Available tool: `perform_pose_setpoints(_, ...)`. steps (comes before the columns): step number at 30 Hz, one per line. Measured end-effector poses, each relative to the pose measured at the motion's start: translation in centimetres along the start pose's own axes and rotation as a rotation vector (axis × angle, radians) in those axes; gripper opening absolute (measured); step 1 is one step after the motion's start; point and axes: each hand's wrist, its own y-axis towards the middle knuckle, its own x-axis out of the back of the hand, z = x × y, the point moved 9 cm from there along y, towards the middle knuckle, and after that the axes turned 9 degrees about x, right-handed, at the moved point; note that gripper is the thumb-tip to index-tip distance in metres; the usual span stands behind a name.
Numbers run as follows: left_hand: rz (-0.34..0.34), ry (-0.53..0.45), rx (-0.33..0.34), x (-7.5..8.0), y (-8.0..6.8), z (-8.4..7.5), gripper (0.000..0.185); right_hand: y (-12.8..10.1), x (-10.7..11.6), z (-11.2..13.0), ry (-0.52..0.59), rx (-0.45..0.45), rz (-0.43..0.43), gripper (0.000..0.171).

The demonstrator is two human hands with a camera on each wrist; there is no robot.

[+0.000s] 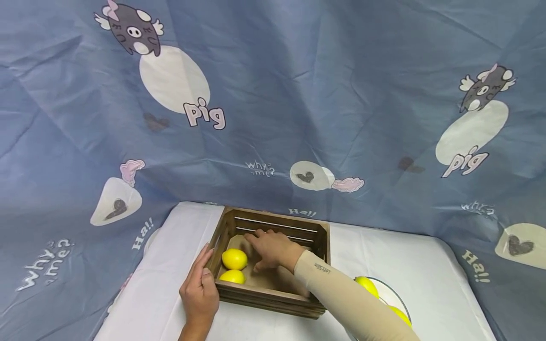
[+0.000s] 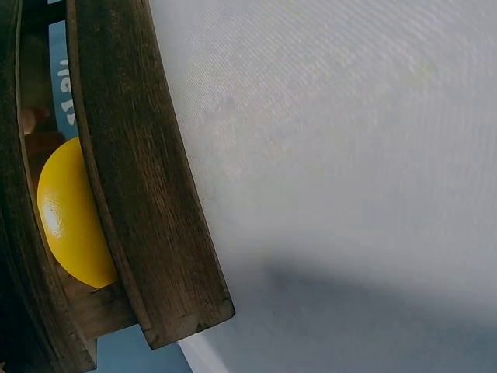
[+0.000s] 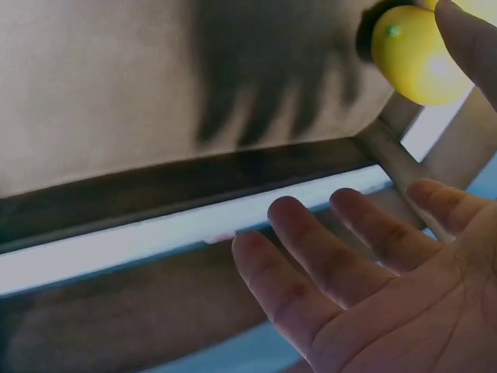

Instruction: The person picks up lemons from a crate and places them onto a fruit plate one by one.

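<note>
My right grip (image 1: 273,250) is spread, empty, inside the lower-centre crate (image 1: 273,301) beside two lemons (image 1: 234,259); my left grip (image 1: 199,290) rests straight-fingered against it. I'm probably stowing lemons; next likely calls for another from the lower-right plate (image 1: 387,291).

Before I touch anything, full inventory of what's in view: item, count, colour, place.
Crate: 1, brown slatted wood, tan bottom, on the table
Crate lemons: 2, yellow, inside at the left
Plate: 1, white with dark rim, right of the crate, partly hidden
Plate lemons: 2 visible, yellow, at the plate
Table: 1, white, under crate and plate
Backdrop: at least 1, blue, printed, behind the table
Sleeve: 1, beige, right forearm
Left hand: 1, bare, at the crate's left side
Right hand: 1, bare, inside the crate, holding nothing
</note>
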Motion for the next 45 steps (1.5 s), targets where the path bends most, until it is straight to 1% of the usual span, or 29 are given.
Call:
perform_pose_setpoints(4,0.004,-0.001,-0.001,-0.2,-0.1,-0.1,0.047,0.6,-1.2,-0.1,0.023,-0.004,0.028,0.094)
perform_pose_setpoints(6,0.004,-0.003,-0.003,-0.2,-0.1,-0.1,0.047,0.9,-1.6,-0.1,0.016,0.006,0.033,0.093)
perform_pose_setpoints(12,-0.004,-0.005,-0.011,-0.1,0.0,0.0,0.046,1.7,-1.8,0.3,-0.016,0.076,0.004,0.094)
perform_pose_setpoints(16,-0.001,-0.003,-0.013,0.0,0.1,-0.1,0.046,2.0,-2.0,0.7,-0.013,0.112,0.001,0.093)
perform_pose_setpoints(19,0.003,0.000,-0.012,-0.1,0.1,-0.1,0.046,2.0,-1.9,1.2,0.003,0.142,-0.024,0.089)
perform_pose_setpoints(22,0.005,0.002,-0.009,-0.1,0.1,-0.1,0.046,2.2,-1.8,1.8,0.001,0.191,-0.066,0.078)
perform_pose_setpoints(26,0.012,0.011,-0.004,-0.2,0.0,-0.1,0.046,2.4,-1.5,2.9,-0.064,0.268,-0.139,0.065)
perform_pose_setpoints(30,0.001,0.013,-0.011,0.0,0.0,-0.1,0.047,2.5,-1.3,3.9,-0.168,0.327,-0.187,0.056)
perform_pose_setpoints(33,0.000,0.007,-0.017,-0.1,-0.1,-0.1,0.046,2.6,-1.5,3.9,-0.229,0.312,-0.184,0.050)
perform_pose_setpoints(35,-0.001,0.007,-0.022,-0.1,-0.1,-0.1,0.046,2.6,-1.6,3.7,-0.240,0.287,-0.178,0.048)
perform_pose_setpoints(37,-0.003,0.010,-0.027,-0.1,-0.1,-0.1,0.046,2.6,-1.7,3.5,-0.227,0.270,-0.176,0.048)
perform_pose_setpoints(41,-0.012,0.018,-0.033,0.0,-0.1,-0.1,0.046,2.6,-1.7,3.4,-0.198,0.268,-0.177,0.051)
perform_pose_setpoints(45,-0.012,0.022,-0.028,0.1,-0.1,0.1,0.046,2.5,-1.9,3.5,-0.198,0.264,-0.165,0.052)
